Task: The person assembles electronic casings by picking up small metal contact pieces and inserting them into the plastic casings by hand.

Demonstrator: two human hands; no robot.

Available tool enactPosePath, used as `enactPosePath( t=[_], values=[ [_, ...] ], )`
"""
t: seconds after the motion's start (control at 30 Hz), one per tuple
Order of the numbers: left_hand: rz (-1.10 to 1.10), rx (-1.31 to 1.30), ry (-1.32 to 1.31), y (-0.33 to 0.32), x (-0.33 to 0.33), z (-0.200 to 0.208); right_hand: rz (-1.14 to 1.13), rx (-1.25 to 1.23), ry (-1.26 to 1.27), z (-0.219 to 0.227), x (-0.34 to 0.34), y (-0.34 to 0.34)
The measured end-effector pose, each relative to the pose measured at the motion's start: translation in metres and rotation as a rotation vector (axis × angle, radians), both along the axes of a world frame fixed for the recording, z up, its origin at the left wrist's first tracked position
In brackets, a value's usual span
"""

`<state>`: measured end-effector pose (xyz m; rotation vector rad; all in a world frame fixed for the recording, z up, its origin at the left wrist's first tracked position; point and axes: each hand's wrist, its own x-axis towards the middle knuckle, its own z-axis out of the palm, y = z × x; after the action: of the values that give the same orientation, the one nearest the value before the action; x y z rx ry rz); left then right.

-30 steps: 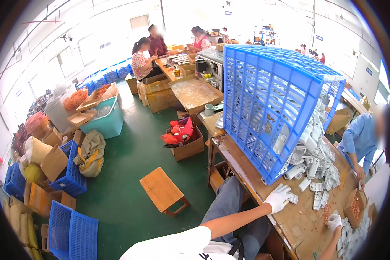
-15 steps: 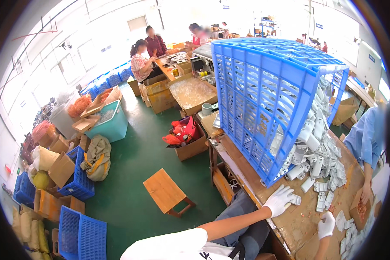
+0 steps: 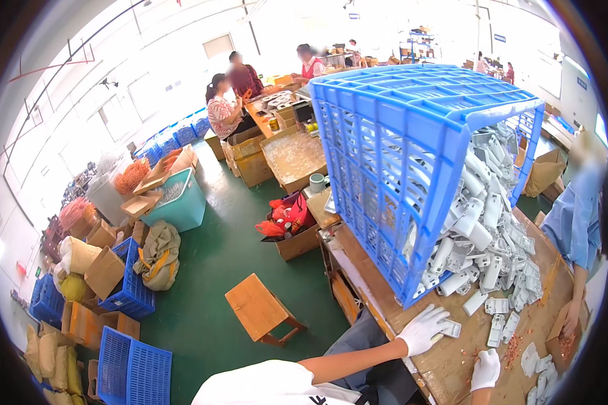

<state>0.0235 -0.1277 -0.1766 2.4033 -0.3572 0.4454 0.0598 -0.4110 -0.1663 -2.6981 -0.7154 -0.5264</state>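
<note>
My left hand (image 3: pixel 421 331), in a white glove, rests at the table's near edge. It holds a small light-grey plastic shell (image 3: pixel 452 329) at its thumb side, with the other fingers stretched out. To its right my gloved right hand (image 3: pixel 486 370) is closed above the tabletop; what its fingers hold, if anything, is hidden. Beyond both hands a large blue plastic crate (image 3: pixel 392 182) lies tipped on its side. A heap of light-grey plastic shells (image 3: pixel 483 233) spills from its mouth. Several loose shells (image 3: pixel 497 306) lie between the heap and my right hand.
Small copper-coloured pieces (image 3: pixel 512 347) are scattered on the cardboard-covered table (image 3: pixel 446 368). At right, a co-worker's hand (image 3: pixel 573 317) reaches into a small cardboard box (image 3: pixel 558 332). A wooden stool (image 3: pixel 257 307) and a carton of red bags (image 3: pixel 297 243) stand on the green floor.
My right hand has moved left, closer to my left hand. The left hand has shifted slightly left and nearer with the shell. The whole view has tilted a little.
</note>
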Motion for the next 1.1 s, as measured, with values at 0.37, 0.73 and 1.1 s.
enactPosePath(
  t=[0.37,0.73,1.1],
  values=[
    [0.038,0.174,-0.018,0.017,0.02,0.018,0.12,0.374,0.476,0.033,0.014,0.035],
    [-0.048,-0.133,0.006,0.002,0.01,0.009,0.097,0.273,0.146,0.038,0.001,0.009],
    [-0.284,0.062,0.143,0.027,0.036,0.031,-0.03,0.141,0.169,0.013,-0.017,0.04]
  ],
)
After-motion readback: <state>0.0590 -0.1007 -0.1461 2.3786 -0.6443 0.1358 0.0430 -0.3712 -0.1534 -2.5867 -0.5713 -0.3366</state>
